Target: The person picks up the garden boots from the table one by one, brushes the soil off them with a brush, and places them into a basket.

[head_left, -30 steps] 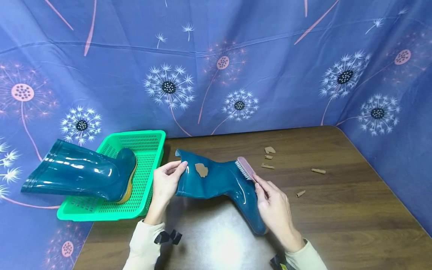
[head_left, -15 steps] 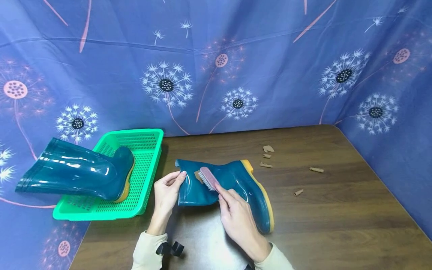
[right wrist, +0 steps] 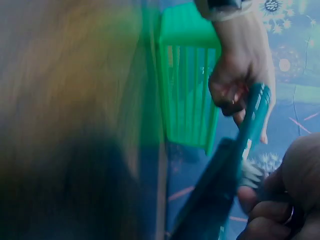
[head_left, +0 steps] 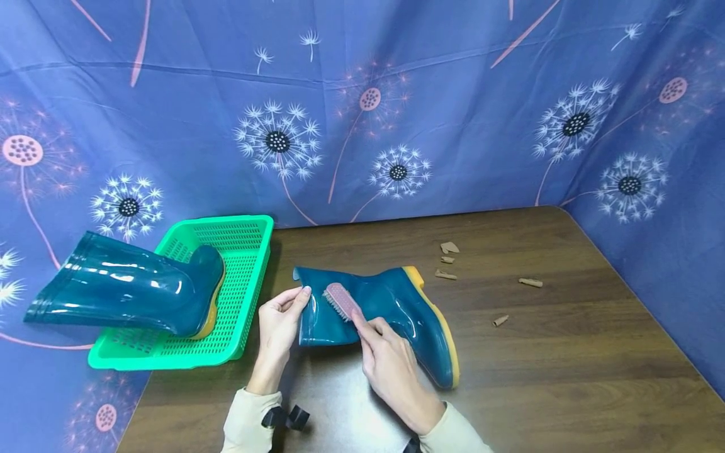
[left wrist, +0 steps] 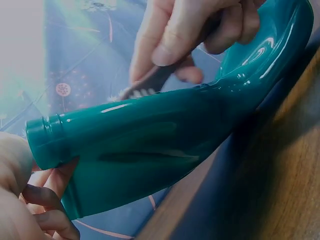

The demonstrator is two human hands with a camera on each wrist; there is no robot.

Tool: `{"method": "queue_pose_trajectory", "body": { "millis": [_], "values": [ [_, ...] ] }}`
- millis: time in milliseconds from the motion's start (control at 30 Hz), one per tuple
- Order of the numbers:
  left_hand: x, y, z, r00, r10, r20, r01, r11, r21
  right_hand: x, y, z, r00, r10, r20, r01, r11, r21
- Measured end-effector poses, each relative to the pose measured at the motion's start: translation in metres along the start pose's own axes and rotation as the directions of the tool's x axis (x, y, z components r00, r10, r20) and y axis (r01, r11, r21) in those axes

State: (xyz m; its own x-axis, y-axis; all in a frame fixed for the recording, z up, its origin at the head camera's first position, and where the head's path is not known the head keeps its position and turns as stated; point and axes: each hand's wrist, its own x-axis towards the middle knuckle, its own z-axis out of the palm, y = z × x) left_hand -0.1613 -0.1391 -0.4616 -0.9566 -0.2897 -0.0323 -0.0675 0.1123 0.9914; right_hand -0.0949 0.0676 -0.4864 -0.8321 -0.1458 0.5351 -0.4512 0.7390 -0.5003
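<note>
A teal rubber boot with a yellow sole lies on its side, its shaft towards my left hand. That hand pinches the rim of the shaft between thumb and fingers; in the left wrist view the fingers curl at the boot's opening. My right hand grips the handle of a pink scrub brush. Its white bristles touch the upper side of the shaft near the rim. The brown patch seen there earlier is hidden behind the brush. The right wrist view is partly blurred.
A matching boot lies across a green plastic basket on the left, its shaft sticking out over the side. Several brown scraps, such as a flat piece and a rolled one, lie on the wooden table. A patterned blue cloth hangs behind.
My right hand has moved the brush left, from near the boot's ankle to the patch by the rim. The boot has turned so its yellow sole shows. The left hand keeps hold of the rim.
</note>
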Motion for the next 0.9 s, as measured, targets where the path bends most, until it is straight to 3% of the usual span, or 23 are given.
{"method": "queue_pose_trajectory", "body": {
  "millis": [100, 200, 367, 533, 767, 900],
  "values": [
    [0.0, -0.002, 0.001, 1.0, 0.009, 0.005, -0.009, 1.0, 0.0, 0.001, 0.004, -0.005, 0.999, 0.037, 0.004, -0.037, 0.998, -0.047],
    [0.0, -0.003, 0.002, 1.0, 0.015, 0.003, -0.015, 1.0, 0.001, 0.003, 0.003, -0.01, 0.997, 0.075, -0.002, -0.075, 0.997, -0.028],
    [-0.001, -0.002, 0.002, 1.0, 0.027, 0.015, -0.027, 1.0, 0.003, 0.006, -0.007, -0.011, 0.999, 0.029, 0.028, -0.03, 0.999, 0.033],
    [-0.001, -0.001, 0.0, 1.0, 0.013, 0.015, -0.013, 1.0, 0.008, 0.004, -0.006, -0.009, 0.997, 0.002, 0.072, -0.002, 1.0, -0.013],
    [-0.002, -0.001, 0.001, 0.999, 0.013, 0.031, -0.013, 1.0, 0.001, 0.007, 0.009, -0.019, 0.993, 0.079, 0.086, -0.07, 0.992, -0.103],
    [-0.003, 0.002, 0.0, 0.999, 0.009, 0.044, -0.008, 0.999, -0.034, 0.01, 0.003, -0.024, 0.995, 0.076, 0.063, -0.073, 0.996, -0.041]
  ]
}}
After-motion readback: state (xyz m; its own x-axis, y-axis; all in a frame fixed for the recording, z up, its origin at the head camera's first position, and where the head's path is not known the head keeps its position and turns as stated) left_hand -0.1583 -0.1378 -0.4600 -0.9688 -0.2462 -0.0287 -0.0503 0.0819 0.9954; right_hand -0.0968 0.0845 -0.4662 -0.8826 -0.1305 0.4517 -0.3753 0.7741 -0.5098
